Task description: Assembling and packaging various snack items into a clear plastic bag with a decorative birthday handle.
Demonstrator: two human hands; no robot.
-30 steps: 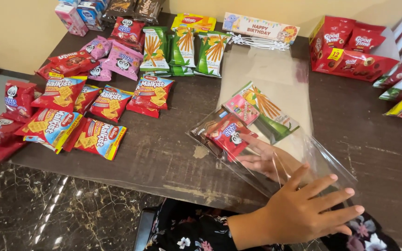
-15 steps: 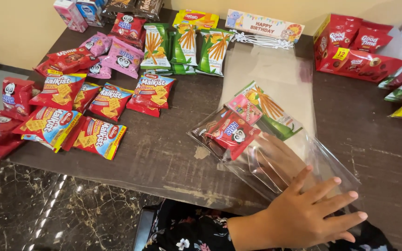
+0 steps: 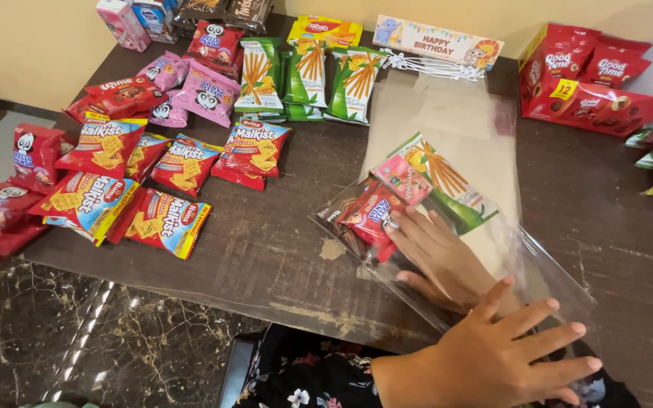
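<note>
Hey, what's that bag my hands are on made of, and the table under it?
The bag looks like thin clear plastic film, glossy: snack packets and the fingers of one hand show through it, with glare on its folds. The table looks like dark wood or laminate, matte, with pale worn patches along its near edge.

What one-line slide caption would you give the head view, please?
Left hand steadies a clear bag on a dark table while right hand reaches inside among snack packets.

We see a clear plastic bag [image 3: 493,249] lying flat near the table's front edge, holding a red snack packet [image 3: 368,215], a pink one [image 3: 402,177] and perhaps a green stick-snack pack [image 3: 447,181].
</note>
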